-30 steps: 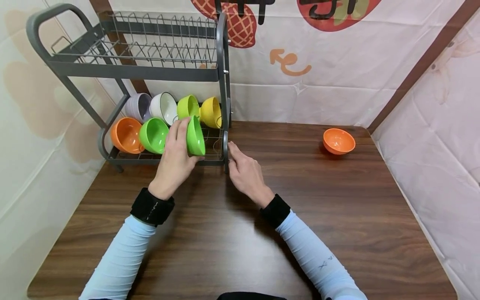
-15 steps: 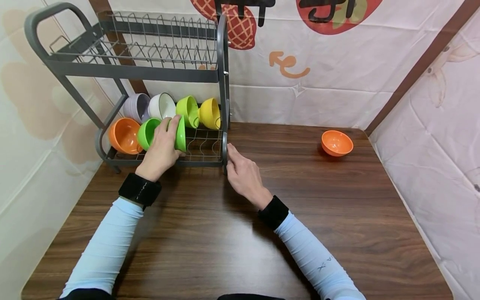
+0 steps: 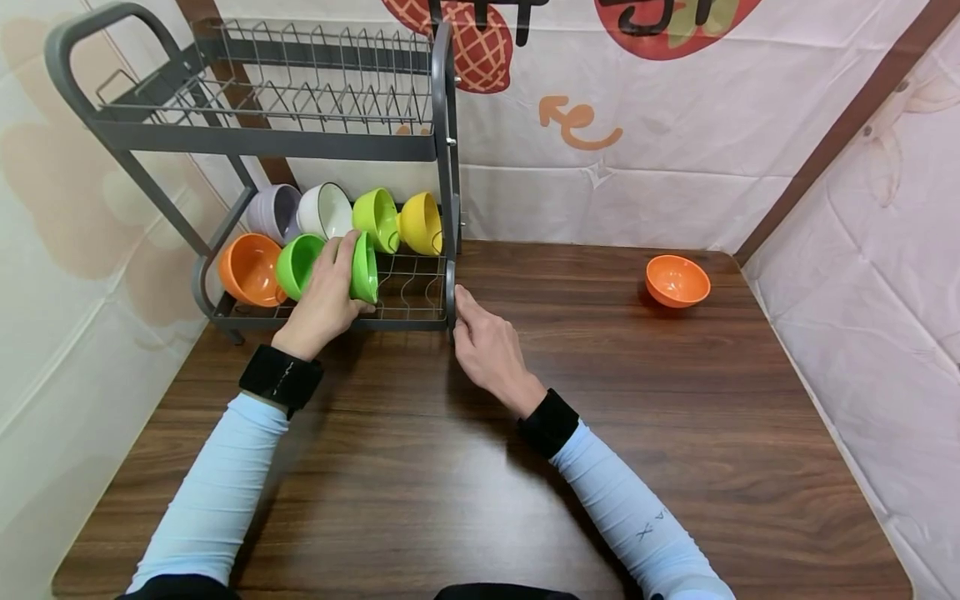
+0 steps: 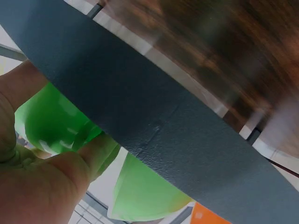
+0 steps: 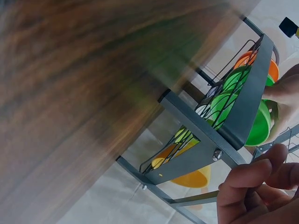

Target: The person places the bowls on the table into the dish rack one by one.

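My left hand (image 3: 321, 293) grips a bright green bowl (image 3: 364, 271), tipped on its side, at the front of the lower tier of a grey dish rack (image 3: 300, 143). In the left wrist view, thumb and fingers lie around that bowl (image 4: 53, 121), partly hidden behind the rack's front bar (image 4: 140, 107). Just left of it leans another green bowl (image 3: 298, 262), then an orange bowl (image 3: 251, 268). My right hand (image 3: 491, 346) holds the rack's right front post, fingers curled close at the frame in the right wrist view.
Behind, on the lower tier, sit purple (image 3: 273, 212), white (image 3: 324, 211), lime (image 3: 377, 218) and yellow bowls (image 3: 420, 223). The upper wire tier (image 3: 322, 100) overhangs them. Another orange bowl (image 3: 677, 282) stands upright on the wooden table (image 3: 600, 400) at the back right.
My left hand has carried the green bowl left and down into the lower tier, close beside the other green bowl. The right hand has stayed at the post.
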Tool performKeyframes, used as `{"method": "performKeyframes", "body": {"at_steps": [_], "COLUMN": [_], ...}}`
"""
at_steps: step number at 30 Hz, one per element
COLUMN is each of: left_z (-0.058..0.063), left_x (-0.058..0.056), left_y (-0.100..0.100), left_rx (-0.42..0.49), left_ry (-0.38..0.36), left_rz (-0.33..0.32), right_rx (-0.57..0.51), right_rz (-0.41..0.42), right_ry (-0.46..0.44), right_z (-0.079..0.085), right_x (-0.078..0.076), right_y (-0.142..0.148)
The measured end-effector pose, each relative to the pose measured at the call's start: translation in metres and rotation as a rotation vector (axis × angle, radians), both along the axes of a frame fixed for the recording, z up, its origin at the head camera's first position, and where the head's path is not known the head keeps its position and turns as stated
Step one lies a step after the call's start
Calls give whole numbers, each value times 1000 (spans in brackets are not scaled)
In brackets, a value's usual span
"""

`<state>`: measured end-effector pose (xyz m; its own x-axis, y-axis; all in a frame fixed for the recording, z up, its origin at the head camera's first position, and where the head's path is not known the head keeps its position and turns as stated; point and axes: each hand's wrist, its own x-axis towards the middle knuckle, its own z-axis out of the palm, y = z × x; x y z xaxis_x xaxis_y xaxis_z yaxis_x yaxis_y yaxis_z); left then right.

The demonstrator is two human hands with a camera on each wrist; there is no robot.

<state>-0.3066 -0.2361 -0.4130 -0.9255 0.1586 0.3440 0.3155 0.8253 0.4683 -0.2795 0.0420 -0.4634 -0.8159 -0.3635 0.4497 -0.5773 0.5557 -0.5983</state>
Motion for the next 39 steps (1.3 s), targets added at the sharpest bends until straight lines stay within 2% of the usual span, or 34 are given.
{"method": "performKeyframes", "body": {"at_steps": [5,9,11,15,18,25,29,35,39], "left_z": [-6,-9,-10,-10,-7,-1,-3,-11,-15], "left_x": [0,2,3,4,5,9,11,8,8], "left_y": [-2,-4,-5,-4,-2,6,12,26,39], "left_rx": [-3,-19,-25,-61,-89,-55,-30,-83,-89], "left_ry": [2,51,70,74,72,39,65,164,191], "left_rz": [-50,-70,-45,65,121,155,199,288,325], "right_rx": [6,19,21,19,25,56,122,234,303], "right_rz": [6,20,23,19,17,22,36,1,-103], "right_ry": [-18,-32,-38,-33,-29,-42,-57,-65,-22], "right_z": [2,2,2,3,4,7,8,3,-5], "right_x": [0,2,2,2,1,-1,-1,-8,-17], "right_y": [2,2,2,3,3,5,13,56,100]}}
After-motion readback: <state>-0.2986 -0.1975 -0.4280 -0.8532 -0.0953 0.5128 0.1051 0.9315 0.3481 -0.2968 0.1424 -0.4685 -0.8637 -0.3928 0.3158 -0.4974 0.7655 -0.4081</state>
